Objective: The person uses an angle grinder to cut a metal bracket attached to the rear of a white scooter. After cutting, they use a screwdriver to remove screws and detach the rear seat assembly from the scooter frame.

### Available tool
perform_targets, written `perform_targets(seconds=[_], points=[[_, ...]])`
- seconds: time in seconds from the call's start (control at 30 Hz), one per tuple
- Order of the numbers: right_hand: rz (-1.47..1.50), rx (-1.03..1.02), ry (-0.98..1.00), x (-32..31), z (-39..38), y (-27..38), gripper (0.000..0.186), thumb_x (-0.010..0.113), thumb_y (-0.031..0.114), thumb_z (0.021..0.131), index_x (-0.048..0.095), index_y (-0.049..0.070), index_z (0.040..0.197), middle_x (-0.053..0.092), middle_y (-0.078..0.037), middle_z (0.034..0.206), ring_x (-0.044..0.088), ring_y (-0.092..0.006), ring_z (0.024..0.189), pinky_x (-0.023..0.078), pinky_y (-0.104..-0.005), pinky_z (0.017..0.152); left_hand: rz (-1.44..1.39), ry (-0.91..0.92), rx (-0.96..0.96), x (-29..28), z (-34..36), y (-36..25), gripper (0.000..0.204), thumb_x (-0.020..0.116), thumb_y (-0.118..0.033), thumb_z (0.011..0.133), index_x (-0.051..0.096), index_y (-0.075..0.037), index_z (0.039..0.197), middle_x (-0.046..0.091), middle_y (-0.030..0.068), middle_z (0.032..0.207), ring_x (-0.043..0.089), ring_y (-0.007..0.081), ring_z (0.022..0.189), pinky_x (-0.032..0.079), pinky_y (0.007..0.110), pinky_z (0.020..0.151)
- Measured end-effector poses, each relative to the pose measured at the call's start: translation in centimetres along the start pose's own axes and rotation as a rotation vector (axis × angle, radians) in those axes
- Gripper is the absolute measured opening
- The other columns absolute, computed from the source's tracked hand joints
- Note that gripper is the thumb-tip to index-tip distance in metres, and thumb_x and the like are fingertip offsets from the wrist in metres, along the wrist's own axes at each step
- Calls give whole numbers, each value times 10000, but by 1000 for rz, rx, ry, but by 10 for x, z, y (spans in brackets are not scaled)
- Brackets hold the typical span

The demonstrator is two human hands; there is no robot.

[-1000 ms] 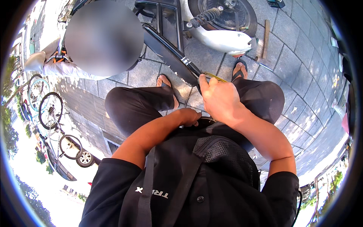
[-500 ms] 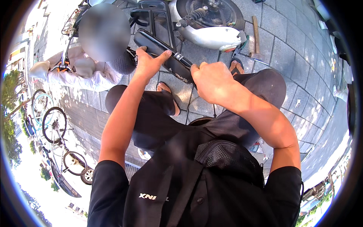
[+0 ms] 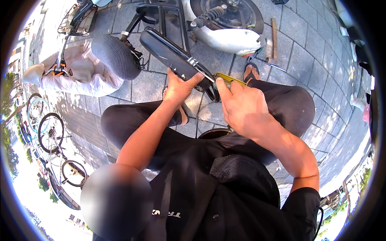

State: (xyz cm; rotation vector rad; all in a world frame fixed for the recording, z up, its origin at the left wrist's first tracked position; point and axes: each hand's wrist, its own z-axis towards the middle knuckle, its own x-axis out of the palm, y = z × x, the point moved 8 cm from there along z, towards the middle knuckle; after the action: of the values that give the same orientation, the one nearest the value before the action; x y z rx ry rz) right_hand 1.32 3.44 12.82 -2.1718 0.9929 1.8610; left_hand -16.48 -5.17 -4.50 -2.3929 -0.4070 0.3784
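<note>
A long black seat-like part (image 3: 171, 56), with a rounded far end and a shiny metal strip along its edge, lies slanted in front of my knees. My left hand (image 3: 179, 85) grips its near portion, thumb on top and fingers against the side. In my right hand (image 3: 243, 105) is a slim yellow-handled tool (image 3: 228, 78), partly hidden by the fingers; its kind does not show clearly. The tool's front end meets the near right end of the black part, where a dark loop (image 3: 212, 94) hangs.
Beyond lies a white scooter body (image 3: 225, 39) with a wheel (image 3: 237, 18) and a black frame (image 3: 173, 28). A hammer (image 3: 274, 42) rests on the paving at right. At left are a knitted grey cover (image 3: 115, 56), a pale quilted cover (image 3: 84, 86) and parked bicycles (image 3: 51, 132).
My left hand has slid nearer along the black part. The right hand has shifted slightly right and nearer, and the yellow-handled tool now shows in it.
</note>
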Motion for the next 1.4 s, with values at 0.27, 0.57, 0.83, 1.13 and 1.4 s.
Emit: perform_targets(seconds=[0.27,0.57,0.83,1.13,1.4], points=[[-76,54,217,25,7,8,612,691,126,923,569,-33,1501,719,-166,1078,772,-303,955,633,-408,775,52,-37,133,4,0,-2,1245,990,-282,828,116,30,1656,688,124,1225,683,200,1038,580,382,835],[-67,-106,144,59,9,-13,667,705,128,903,540,-44,1527,668,-144,1004,748,-300,852,615,-414,710,177,-133,179,8,-3,3,1149,940,-208,874,109,87,1611,664,190,1298,680,250,1184,551,361,1049],[82,-195,80,53,7,-29,648,702,137,897,567,-41,1506,681,-132,973,745,-304,811,613,-415,696,57,-54,235,23,-8,-17,853,845,-100,878,259,73,1474,636,162,1265,657,209,1103,541,352,992],[179,-238,-112,49,7,-46,560,798,180,883,656,19,1400,605,-76,851,673,-260,663,545,-396,563,98,-71,244,29,-17,-27,729,793,-73,887,300,104,1393,687,116,1127,689,185,987,556,335,922],[194,-205,-112,52,5,-41,550,793,177,882,654,23,1391,634,-78,863,698,-279,699,565,-416,589,118,-136,180,27,-18,-23,779,810,-93,873,296,109,1421,661,142,1198,675,203,1048,554,351,947]])
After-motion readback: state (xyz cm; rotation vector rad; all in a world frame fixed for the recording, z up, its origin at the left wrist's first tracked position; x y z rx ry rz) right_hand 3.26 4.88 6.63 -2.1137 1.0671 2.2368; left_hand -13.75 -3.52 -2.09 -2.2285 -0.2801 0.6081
